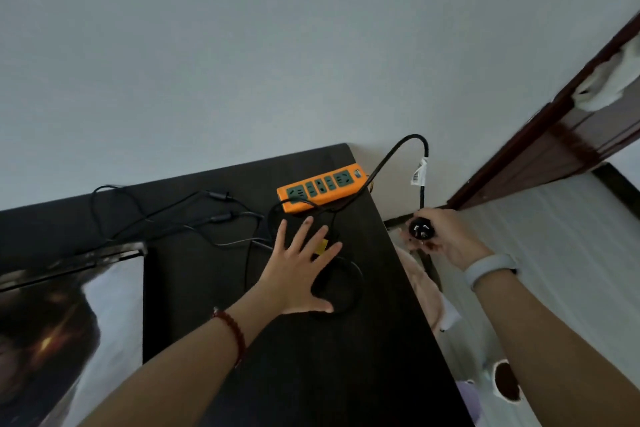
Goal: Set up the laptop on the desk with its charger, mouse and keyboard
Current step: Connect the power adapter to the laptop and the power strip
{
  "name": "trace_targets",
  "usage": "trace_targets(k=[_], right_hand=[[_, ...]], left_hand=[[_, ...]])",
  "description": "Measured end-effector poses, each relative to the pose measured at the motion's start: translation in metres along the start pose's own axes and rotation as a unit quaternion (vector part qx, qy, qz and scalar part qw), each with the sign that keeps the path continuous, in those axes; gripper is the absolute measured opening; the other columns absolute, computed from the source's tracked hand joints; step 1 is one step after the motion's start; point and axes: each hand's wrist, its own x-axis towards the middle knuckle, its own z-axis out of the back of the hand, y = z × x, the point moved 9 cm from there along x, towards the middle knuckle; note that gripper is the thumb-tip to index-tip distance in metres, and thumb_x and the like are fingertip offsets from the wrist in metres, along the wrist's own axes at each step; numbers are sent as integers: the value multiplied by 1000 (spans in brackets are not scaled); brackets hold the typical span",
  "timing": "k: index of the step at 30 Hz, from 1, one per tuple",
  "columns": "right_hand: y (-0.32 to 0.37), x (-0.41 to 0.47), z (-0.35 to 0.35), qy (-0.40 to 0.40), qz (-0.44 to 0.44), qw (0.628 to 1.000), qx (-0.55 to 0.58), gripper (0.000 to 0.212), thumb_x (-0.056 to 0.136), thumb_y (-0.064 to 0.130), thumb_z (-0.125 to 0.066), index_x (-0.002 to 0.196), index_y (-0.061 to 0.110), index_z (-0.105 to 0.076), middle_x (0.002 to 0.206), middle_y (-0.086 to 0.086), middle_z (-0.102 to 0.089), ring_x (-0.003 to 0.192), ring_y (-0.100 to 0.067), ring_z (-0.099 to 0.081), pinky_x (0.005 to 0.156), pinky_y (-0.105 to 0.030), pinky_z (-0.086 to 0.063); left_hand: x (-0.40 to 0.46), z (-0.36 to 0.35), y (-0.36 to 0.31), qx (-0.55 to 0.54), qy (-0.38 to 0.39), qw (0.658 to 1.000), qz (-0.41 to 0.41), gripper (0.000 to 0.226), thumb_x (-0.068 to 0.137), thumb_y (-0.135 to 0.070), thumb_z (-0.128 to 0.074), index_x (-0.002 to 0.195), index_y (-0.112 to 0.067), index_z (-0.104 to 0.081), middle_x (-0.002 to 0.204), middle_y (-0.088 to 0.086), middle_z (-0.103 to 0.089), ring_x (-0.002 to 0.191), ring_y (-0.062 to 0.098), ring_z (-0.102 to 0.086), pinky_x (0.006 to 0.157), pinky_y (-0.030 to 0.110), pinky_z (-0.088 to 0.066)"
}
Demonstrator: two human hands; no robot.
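**Plug in hand, cord loose on the desk**

Our right hand (438, 236) grips the black plug (421, 228), prongs toward us. Left of it, our left hand (300, 267) lies open, flat on coiled cable (341, 282), probably the charger's. Cord is limp; we grip the rigid plug body.

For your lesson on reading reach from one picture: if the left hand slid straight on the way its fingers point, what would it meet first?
Most likely the orange power strip. The left hand lies spread on the desk, fingers aimed at the strip, with only a thin black cable between. Depth is hard to judge from one view.
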Motion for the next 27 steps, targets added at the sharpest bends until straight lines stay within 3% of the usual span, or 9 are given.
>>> trace_targets(k=[3, 7, 8, 12, 16, 18, 21, 23, 27], right_hand=[[4, 5, -5, -11, -16, 1000, -12, 27, 86, 18, -53, 105, 1, -61, 89, -16, -66, 65, -23, -62, 33, -11, -36], [9, 2, -21, 11, -18, 1000, -13, 15, 88, 10, -50, 91, -1, -60, 41, -2, -62, 33, -9, -55, 28, -10, -31], [11, -1, -26, 18, -16, 1000, -16, 12, 88, 6, -50, 88, -2, -59, 37, -2, -60, 29, -7, -52, 28, -10, -31], [17, -7, -44, 45, 38, 990, -132, 24, 89, 2, -50, 105, -13, -58, 71, -14, -61, 45, -8, -55, 42, -16, -42], [20, -3, -64, 48, 84, 973, -211, 23, 91, 16, -49, 102, 2, -63, 65, -3, -67, 73, -19, -62, 67, -28, -45], [25, 0, -79, 61, 115, 965, -227, 23, 91, 20, -49, 100, 5, -65, 57, 3, -68, 72, -20, -62, 65, -30, -45], [23, 3, -99, 85, 135, 959, -233, 21, 92, 25, -48, 96, 12, -64, 67, 1, -70, 85, -25, -64, 67, -28, -44], [24, 4, -108, 84, 147, 957, -234, 24, 92, 26, -47, 98, 12, -65, 72, 0, -70, 81, -20, -62, 60, -22, -39], [38, 6, -125, 59, 191, 951, -235, 23, 91, 25, -51, 89, 9, -66, 79, -4, -62, 73, -14, -55, 61, -23, -38]], left_hand=[[24, -8, 6, 47, 34, 998, -22, 99, 68, -77, -49, 144, -39, 1, 158, 4, 4, 139, 38, 20, 101, 68, 18], [26, -6, 10, 1, 10, 999, -34, 72, 77, -60, -57, 136, -38, -22, 152, 10, -20, 140, 39, -13, 109, 62, -13], [21, -7, 12, 6, 8, 999, -43, 67, 79, -56, -57, 134, -37, -25, 149, 11, -24, 138, 39, -19, 108, 58, -19], [-12, -9, 21, 55, -4, 995, -85, 63, 70, -56, -66, 124, -35, -43, 135, 11, -48, 123, 37, -47, 97, 54, -38], [-42, -1, 39, 92, -41, 987, -125, 70, 60, -61, -71, 121, -34, -49, 123, 7, -58, 113, 32, -57, 91, 52, -45], [-49, 5, 52, 105, -57, 985, -124, 71, 61, -60, -70, 123, -34, -48, 122, 7, -58, 112, 32, -58, 90, 53, -45], [-53, 18, 71, 117, -79, 985, -99, 68, 64, -61, -67, 124, -35, -50, 119, 7, -59, 109, 33, -59, 85, 51, -47], [-50, 28, 81, 119, -94, 985, -78, 68, 64, -61, -67, 125, -34, -52, 117, 7, -60, 108, 33, -59, 83, 50, -48], [-33, 41, 104, 117, -94, 988, -20, 72, 63, -61, -69, 127, -32, -53, 116, 9, -62, 105, 32, -61, 81, 49, -49]])
